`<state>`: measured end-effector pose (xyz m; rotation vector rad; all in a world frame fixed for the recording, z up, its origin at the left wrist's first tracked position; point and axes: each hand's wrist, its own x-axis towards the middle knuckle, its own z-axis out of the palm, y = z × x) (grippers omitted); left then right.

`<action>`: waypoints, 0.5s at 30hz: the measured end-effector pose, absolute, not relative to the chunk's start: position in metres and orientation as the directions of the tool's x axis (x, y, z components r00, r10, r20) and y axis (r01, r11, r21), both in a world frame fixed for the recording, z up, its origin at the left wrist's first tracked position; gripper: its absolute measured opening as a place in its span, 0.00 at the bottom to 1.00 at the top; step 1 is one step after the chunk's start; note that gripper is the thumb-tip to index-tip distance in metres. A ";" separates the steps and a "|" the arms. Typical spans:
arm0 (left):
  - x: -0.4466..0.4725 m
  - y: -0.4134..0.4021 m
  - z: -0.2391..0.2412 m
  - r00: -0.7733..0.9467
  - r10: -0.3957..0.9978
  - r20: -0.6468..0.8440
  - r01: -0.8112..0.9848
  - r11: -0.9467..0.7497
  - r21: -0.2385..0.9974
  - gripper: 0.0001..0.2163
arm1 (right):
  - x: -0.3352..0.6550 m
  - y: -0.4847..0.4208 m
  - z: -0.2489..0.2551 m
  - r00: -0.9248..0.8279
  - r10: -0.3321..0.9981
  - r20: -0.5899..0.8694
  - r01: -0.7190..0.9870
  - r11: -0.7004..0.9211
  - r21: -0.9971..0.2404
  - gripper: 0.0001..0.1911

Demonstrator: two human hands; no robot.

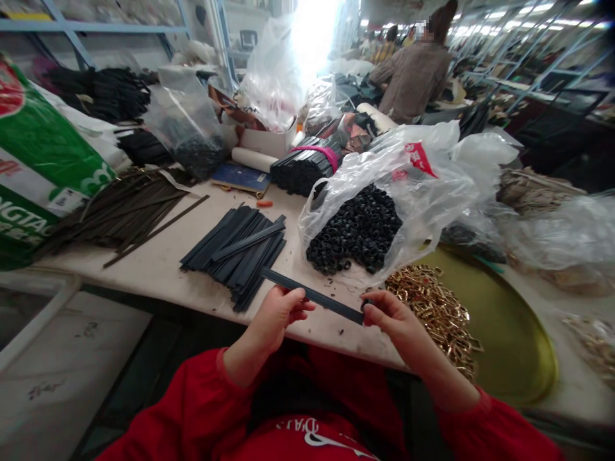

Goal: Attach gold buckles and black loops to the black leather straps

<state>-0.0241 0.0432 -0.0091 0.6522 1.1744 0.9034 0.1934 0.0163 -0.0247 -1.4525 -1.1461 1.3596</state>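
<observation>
My left hand point(282, 312) is closed on a flat black strap point(314, 296), gripping it between thumb and fingers. At the strap's right end, my right hand point(391, 315) pinches a small black loop point(366, 305); whether the strap passes through it I cannot tell. To the left lies a stack of black straps point(235, 253), one resting askew on top. Many small black loops point(358, 227) fill an open clear plastic bag point(432, 211) just beyond my hands. Gold metal buckles point(430, 310) are heaped on a round gold-coloured tray point(509, 339) at my right.
Brown strips point(129, 211) lie at the left beside a green bag point(33, 166). Behind are a blue notebook point(243, 177), an orange piece point(264, 203) and a bundle of dark strips point(302, 168) tied in pink. A person in brown point(416, 77) is farther back.
</observation>
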 end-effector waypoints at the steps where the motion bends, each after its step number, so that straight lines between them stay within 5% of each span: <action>1: -0.024 0.041 -0.009 0.106 0.865 -0.491 -0.274 0.500 0.822 0.07 | 0.193 0.007 -0.025 0.019 0.957 -0.291 -0.013 -0.291 -0.957 0.17; 6: -0.019 0.027 -0.011 0.079 0.873 -0.481 -0.355 0.476 0.805 0.07 | 0.183 -0.020 -0.030 0.113 0.901 -0.418 -0.385 -0.349 -0.855 0.17; 15: -0.009 -0.002 0.002 -0.010 0.931 -0.365 -0.432 0.325 0.841 0.15 | 0.177 -0.029 -0.026 0.004 0.869 -0.495 -0.670 -0.365 -0.646 0.16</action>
